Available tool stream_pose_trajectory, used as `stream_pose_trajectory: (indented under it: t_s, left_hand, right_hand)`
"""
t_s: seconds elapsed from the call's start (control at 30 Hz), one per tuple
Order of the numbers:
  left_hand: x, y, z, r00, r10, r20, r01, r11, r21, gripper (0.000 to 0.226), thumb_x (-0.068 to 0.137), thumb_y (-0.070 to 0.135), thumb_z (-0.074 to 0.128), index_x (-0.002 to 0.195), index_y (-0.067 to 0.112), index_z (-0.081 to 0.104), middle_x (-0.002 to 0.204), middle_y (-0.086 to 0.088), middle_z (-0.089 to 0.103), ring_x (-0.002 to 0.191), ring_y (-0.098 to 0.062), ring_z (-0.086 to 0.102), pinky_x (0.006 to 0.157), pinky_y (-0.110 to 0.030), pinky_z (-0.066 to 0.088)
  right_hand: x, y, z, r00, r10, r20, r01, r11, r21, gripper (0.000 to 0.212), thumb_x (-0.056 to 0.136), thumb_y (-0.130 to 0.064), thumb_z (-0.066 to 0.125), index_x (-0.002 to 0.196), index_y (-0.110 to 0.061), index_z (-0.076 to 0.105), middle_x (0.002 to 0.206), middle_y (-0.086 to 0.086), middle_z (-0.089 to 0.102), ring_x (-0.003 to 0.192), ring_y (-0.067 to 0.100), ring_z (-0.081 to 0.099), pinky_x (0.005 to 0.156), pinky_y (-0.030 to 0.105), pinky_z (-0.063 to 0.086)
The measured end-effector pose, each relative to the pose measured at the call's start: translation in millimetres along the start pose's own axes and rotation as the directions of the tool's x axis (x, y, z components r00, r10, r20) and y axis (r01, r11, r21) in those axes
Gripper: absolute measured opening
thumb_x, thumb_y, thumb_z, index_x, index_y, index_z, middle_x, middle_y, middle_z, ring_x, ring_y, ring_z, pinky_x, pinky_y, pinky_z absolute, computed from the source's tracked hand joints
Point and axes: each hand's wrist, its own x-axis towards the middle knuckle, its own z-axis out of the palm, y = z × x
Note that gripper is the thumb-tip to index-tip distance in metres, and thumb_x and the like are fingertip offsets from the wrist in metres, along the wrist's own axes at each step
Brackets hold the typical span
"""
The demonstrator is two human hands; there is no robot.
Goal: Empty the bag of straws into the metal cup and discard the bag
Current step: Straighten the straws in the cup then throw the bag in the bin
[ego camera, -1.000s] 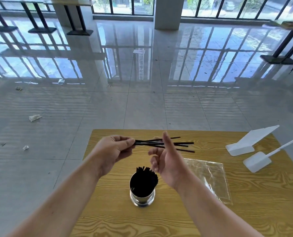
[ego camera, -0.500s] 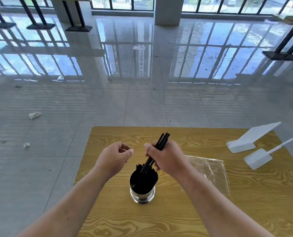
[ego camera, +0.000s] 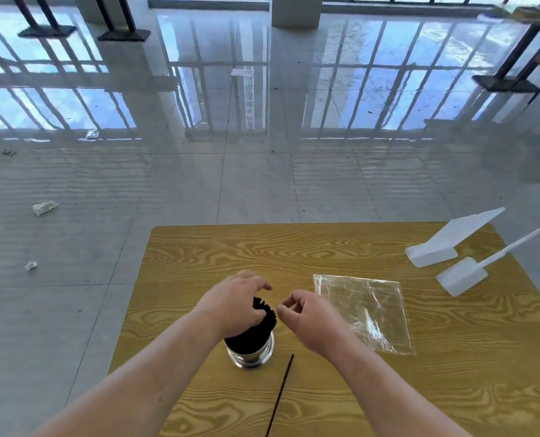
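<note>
Over the metal cup [ego camera: 249, 357], left hand [ego camera: 234, 305] grips the straws [ego camera: 262, 323].

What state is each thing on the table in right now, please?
metal cup, upright, packed with straws.
straws, standing in the metal cup, tops bunched.
loose straw, lying flat on the table near the metal cup.
bag, empty, flat on the table.
left grip, curled round the straw tops.
right grip, loosely curled, nothing visible in it.
</note>
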Motion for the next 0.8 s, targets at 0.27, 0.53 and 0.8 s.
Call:
stream_pose_trajectory:
  t_s: [0.27, 0.53, 0.8]
  left_hand:
    - [10.6, 5.2, 11.3, 0.998, 0.029, 0.055, -0.039, 0.982, 0.187, 0.043, 0.095, 0.032, 0.067, 0.137, 0.038, 0.061, 0.139, 0.015, 0.053, 0.131, -0.014, 0.053, 0.106, -0.036, 0.051]
    - [13.7, 4.5, 5.2, 0.991, 0.132, 0.030, -0.134, 0.940, 0.313, 0.017, 0.099, 0.040, 0.064, 0.111, 0.032, 0.074, 0.123, 0.014, 0.067, 0.113, -0.013, 0.063, 0.094, -0.032, 0.054]
    - [4.4, 11.8, -40.9, 0.980, 0.133, -0.149, -0.107, 0.979, 0.174, 0.009, 0.092, 0.039, 0.076, 0.096, 0.031, 0.078, 0.102, 0.016, 0.073, 0.093, -0.008, 0.067, 0.084, -0.029, 0.054]
  right_hand:
    - [-4.0, 28.5, 19.3, 0.993, 0.118, 0.031, -0.115, 0.990, -0.083, 0.019, 0.093, -0.054, 0.065, 0.091, -0.034, 0.063, 0.077, -0.006, 0.072, 0.053, 0.005, 0.057, 0.048, 0.024, 0.045]
    - [0.0, 22.1, 17.7, 0.996, 0.077, 0.035, -0.076, 0.997, -0.031, 0.014, 0.092, -0.047, 0.063, 0.090, -0.034, 0.064, 0.077, -0.006, 0.070, 0.053, 0.006, 0.054, 0.049, 0.028, 0.045]
    - [-3.4, 6.2, 5.2, 0.998, -0.003, -0.056, 0.009, 0.995, 0.097, 0.013, 0.091, -0.040, 0.063, 0.086, -0.029, 0.068, 0.063, -0.009, 0.062, 0.050, 0.004, 0.048, 0.050, 0.030, 0.043]
